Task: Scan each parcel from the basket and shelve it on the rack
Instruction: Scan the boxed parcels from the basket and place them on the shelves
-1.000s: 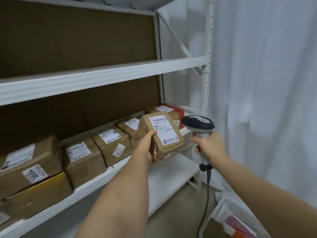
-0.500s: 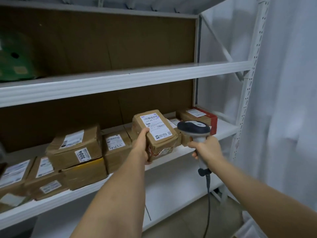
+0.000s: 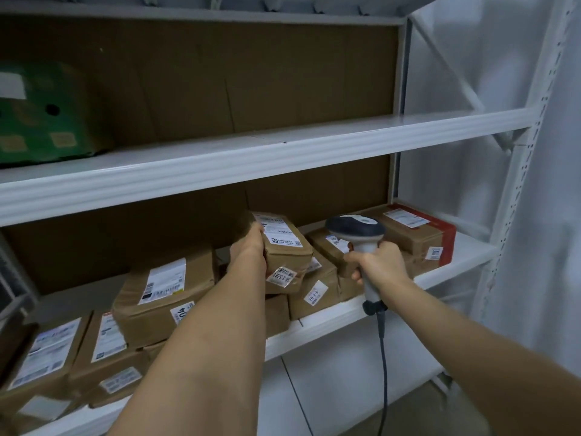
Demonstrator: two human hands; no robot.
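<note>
The left hand (image 3: 248,247) grasped a brown parcel (image 3: 283,243) at frame centre, above other parcels (image 3: 163,291) crowding the rack's middle shelf (image 3: 345,319). The right hand (image 3: 377,265) was clenched on the barcode scanner (image 3: 356,229). A green box (image 3: 47,111) sat upper left.

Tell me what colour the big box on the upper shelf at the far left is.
Green, with pale patches; the large cardboard box shows in the head view.

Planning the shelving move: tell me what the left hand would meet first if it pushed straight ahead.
Probably the brown cardboard backing behind the parcels. The left hand carries its parcel above the shelved boxes, though depth is unclear.
</note>
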